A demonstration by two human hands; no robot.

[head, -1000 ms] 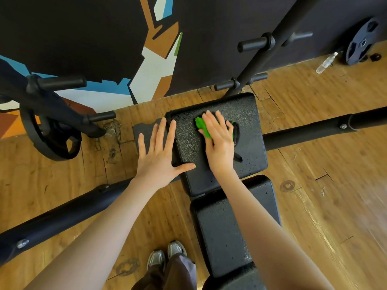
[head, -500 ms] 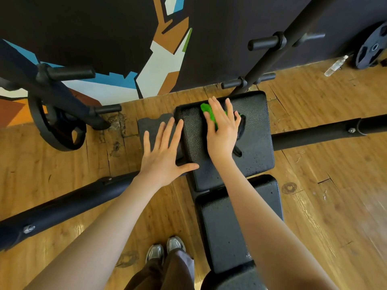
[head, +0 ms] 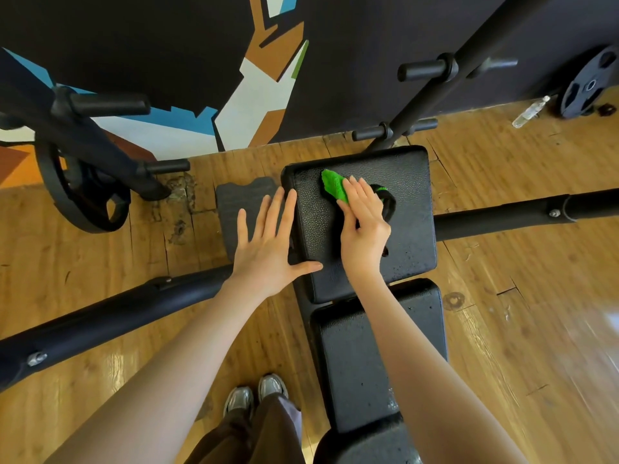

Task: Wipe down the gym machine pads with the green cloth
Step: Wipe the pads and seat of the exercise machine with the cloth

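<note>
A black bench has a far pad and a near pad in line toward me. My right hand lies flat on the far pad and presses the green cloth against it; the cloth sticks out beyond my fingertips near the pad's far edge, and most of it is hidden under the hand. My left hand rests with fingers spread at the far pad's left edge, thumb on the pad, holding nothing.
Black frame bars run left and right of the bench over a wooden floor. An upright post with pegs stands behind the pad. A weight plate leans at left, another with a plastic bottle at far right. My shoes stand left of the near pad.
My right hand has slid the green cloth away from me, from the middle of the far pad toward its far edge. My left hand stays at the pad's left edge.
</note>
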